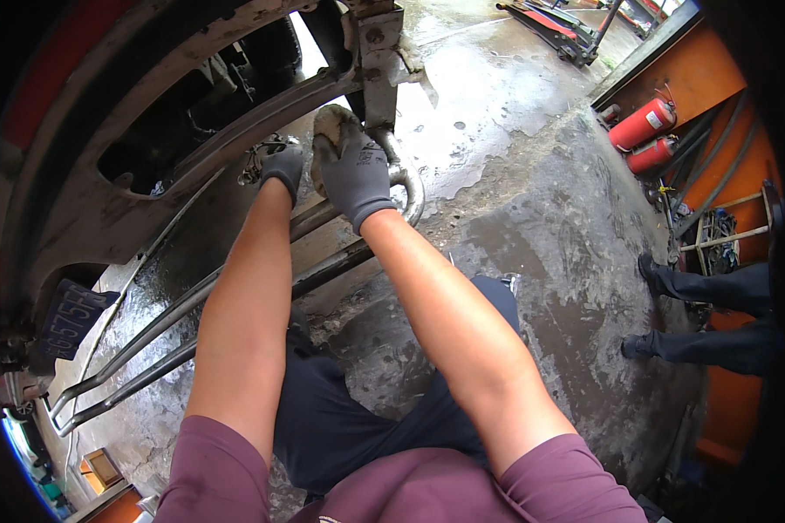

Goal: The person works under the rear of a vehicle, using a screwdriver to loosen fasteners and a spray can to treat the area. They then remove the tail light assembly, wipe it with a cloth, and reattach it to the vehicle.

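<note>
Both of my hands wear grey work gloves and reach under the painted metal end of a vehicle [248, 137]. My left hand [284, 168] is at a small tangle of wires and metal parts [256, 161]; its fingers are partly hidden, so a grip cannot be told. My right hand [356, 173] is just beside it, its glove soiled brown over the fingers and thumb. It is close to the vehicle's upright metal bracket [379, 72]. Whether it holds anything is hidden. A bent tubular steel bar [411, 189] runs behind my right wrist and below both forearms.
A licence plate [77, 320] hangs at the vehicle's left side. Red fire extinguishers [644, 124] stand by the orange wall [680, 65] at right. Another person's legs [713, 320] are at the right edge. A red floor jack [556, 26] lies farther off on the wet, rough concrete floor [536, 216].
</note>
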